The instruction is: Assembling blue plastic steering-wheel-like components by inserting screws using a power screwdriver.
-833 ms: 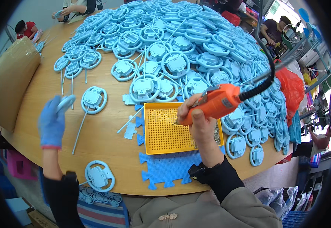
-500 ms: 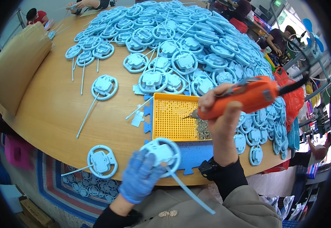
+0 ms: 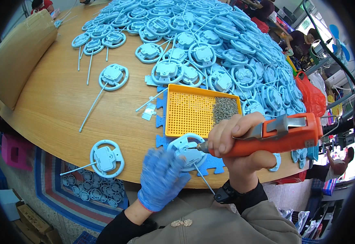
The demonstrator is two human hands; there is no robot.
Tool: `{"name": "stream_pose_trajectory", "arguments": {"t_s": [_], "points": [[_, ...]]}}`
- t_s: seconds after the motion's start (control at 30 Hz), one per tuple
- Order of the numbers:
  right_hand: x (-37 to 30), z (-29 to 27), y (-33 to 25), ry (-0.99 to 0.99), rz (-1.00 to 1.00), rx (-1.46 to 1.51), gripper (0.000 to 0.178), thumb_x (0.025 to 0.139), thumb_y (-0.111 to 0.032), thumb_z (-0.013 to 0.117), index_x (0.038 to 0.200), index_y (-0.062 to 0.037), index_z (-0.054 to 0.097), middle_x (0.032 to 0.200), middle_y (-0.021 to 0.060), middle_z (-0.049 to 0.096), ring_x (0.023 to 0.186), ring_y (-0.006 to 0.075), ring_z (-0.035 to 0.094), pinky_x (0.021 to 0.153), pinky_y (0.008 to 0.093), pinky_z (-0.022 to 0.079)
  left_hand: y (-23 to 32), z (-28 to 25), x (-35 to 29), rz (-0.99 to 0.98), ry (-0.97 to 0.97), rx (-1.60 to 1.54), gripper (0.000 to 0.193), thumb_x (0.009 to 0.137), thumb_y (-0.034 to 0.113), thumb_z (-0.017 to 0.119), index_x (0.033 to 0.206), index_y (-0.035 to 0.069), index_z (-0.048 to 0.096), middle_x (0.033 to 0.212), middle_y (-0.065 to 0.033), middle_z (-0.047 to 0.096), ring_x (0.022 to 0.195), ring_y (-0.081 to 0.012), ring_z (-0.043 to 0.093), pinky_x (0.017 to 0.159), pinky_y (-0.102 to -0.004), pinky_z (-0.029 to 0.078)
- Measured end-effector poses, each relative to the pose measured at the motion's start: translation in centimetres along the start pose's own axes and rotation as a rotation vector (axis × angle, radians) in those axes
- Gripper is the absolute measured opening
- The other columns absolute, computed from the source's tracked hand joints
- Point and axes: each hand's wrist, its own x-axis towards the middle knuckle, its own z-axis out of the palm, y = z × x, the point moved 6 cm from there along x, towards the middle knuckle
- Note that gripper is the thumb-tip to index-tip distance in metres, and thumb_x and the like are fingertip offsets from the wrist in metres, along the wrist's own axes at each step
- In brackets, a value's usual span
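My left hand (image 3: pixel 160 179), in a blue glove, grips the left side of a light-blue toy steering wheel (image 3: pixel 184 149) at the table's front edge. A light-blue rod hangs from the wheel toward my lap. My right hand (image 3: pixel 236 140) is closed round an orange electric screwdriver (image 3: pixel 285 134), which lies nearly level and points left. Its bit is over the middle of the wheel; whether it touches a screw cannot be made out. Just beyond is a yellow perforated tray (image 3: pixel 189 118) with a heap of small screws (image 3: pixel 225 109) at its right end, on a blue foam mat (image 3: pixel 212 163).
A big pile of similar wheels (image 3: pixel 202 55) covers the far and right table. Two single wheels (image 3: pixel 113 76) (image 3: pixel 106 158) lie at left, near a cardboard sheet (image 3: pixel 20 57). A red bag (image 3: pixel 312 97) hangs at right. Other people (image 3: pixel 301 42) work behind.
The screwdriver has come down from over the tray to the wheel. My left hand has carried the wheel forward and right, to the mat's edge. The view has shifted slightly.
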Motion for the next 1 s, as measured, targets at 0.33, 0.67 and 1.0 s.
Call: {"name": "stream_pose_trajectory", "arguments": {"t_s": [0.33,0.67,1.0], "points": [[-1.1,-0.9,0.5,-0.011,0.091,-0.009,0.073,0.071,-0.074,0.059,0.094,-0.0058,0.048,0.063,0.0049,0.054,0.052,0.0167,0.055,0.050,0.0320,0.049,-1.6,2.4,1.0,-0.338,0.012,-0.048,0.086,0.069,0.044,0.080,0.134,0.000,0.044,0.119,-0.0165,0.056,0.105,-0.0333,0.053,0.104,-0.0557,0.027],[-1.9,-0.7,2.3,-0.078,0.281,0.091,0.069,0.067,-0.060,0.080,0.099,-0.0045,0.054,0.076,0.0065,0.059,0.071,0.0153,0.060,0.059,0.0271,0.050,-2.2,3.0,0.9,-0.490,-0.079,0.040,0.086,0.070,0.055,0.075,0.133,0.003,0.048,0.123,-0.0167,0.057,0.112,-0.0325,0.050,0.108,-0.0620,0.018],[-2.1,0.5,3.2,-0.102,0.262,-0.087,0.061,0.077,-0.060,0.070,0.099,-0.0064,0.049,0.069,0.0065,0.057,0.057,0.0167,0.055,0.056,0.0306,0.047,-2.4,3.3,0.7,-0.497,-0.099,0.063,0.084,0.070,0.055,0.075,0.131,0.004,0.049,0.115,-0.0119,0.059,0.108,-0.0305,0.051,0.108,-0.0617,0.017]]}}
